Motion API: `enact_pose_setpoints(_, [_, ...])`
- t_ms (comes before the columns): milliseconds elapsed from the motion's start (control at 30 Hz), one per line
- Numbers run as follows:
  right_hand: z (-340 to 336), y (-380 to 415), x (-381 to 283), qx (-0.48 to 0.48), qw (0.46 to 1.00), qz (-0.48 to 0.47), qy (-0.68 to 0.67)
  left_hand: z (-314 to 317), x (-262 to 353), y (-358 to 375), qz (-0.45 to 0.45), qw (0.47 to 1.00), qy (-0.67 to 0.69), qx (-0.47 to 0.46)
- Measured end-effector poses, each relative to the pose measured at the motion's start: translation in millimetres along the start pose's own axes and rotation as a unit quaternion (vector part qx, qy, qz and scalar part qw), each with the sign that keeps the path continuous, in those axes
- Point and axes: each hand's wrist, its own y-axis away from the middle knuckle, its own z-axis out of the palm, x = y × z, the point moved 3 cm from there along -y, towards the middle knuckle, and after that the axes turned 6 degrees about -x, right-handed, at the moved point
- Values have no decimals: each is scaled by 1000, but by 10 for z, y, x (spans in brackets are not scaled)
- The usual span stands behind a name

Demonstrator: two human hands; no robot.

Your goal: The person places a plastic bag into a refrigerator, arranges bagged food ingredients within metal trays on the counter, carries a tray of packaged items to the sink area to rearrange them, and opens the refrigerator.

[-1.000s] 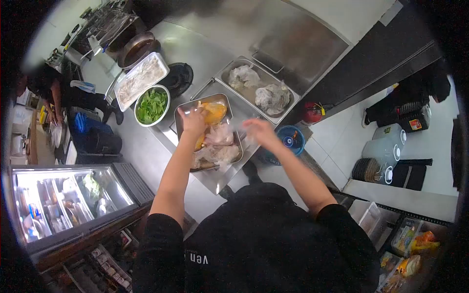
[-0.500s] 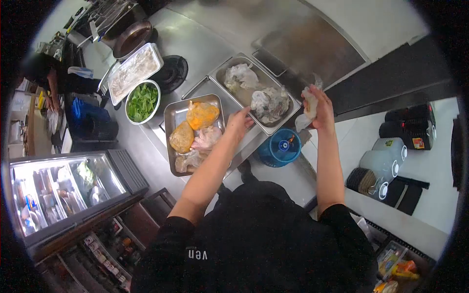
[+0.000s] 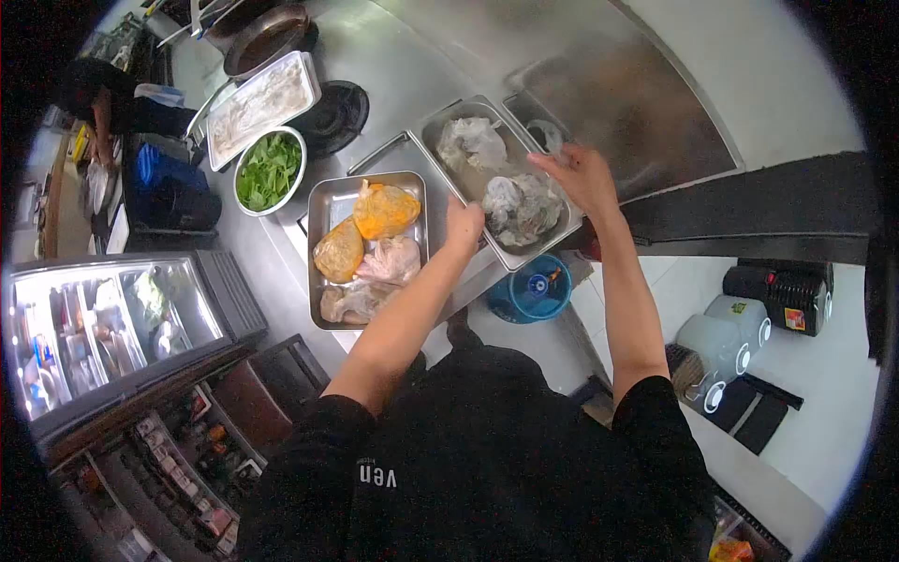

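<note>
My left hand (image 3: 464, 225) is at the near edge of a deep steel pan (image 3: 437, 178), its fingers closed on the rim. Crumpled clear plastic bags lie inside, one whitish bag (image 3: 476, 140) at the far end and greyish bags (image 3: 524, 208) nearer. Over the pan's right side, my right hand (image 3: 582, 178) pinches a piece of clear plastic bag (image 3: 546, 136), which shows past the fingertips. Left of my left hand, a second steel pan (image 3: 315, 211) holds raw chicken pieces, including yellow-coated ones (image 3: 387, 211) and a pale one (image 3: 391, 260).
A white bowl of green leaves (image 3: 270, 173), a white tray (image 3: 262, 108) and a black burner (image 3: 337, 117) are to the left. Below the counter edge stands a blue water jug (image 3: 530, 288). A lit glass-top fridge (image 3: 112, 328) is at left. A co-worker (image 3: 103, 103) stands far left.
My right hand has moved left from beyond the pan's end to over its side, and the plastic with it. My left hand stays at the rim. The view has shifted slightly.
</note>
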Motion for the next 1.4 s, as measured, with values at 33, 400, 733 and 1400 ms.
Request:
enact_pose_setpoints(33, [-72, -1, -213, -2, 998, -30, 59, 6, 88, 45, -1, 1000, 1, 5])
enact_pose_setpoints(400, [441, -652, -491, -53, 950, -189, 242, -138, 887, 644, 0, 998, -51, -29])
enact_pose_setpoints(733, [-95, -655, -817, -126, 974, -166, -93, -563, 1399, 1082, -31, 998, -63, -7])
enact_pose_setpoints(1400, [1440, 743, -2899, -193, 953, -165, -166, -2746, 2221, 1835, 24, 997, 71, -6])
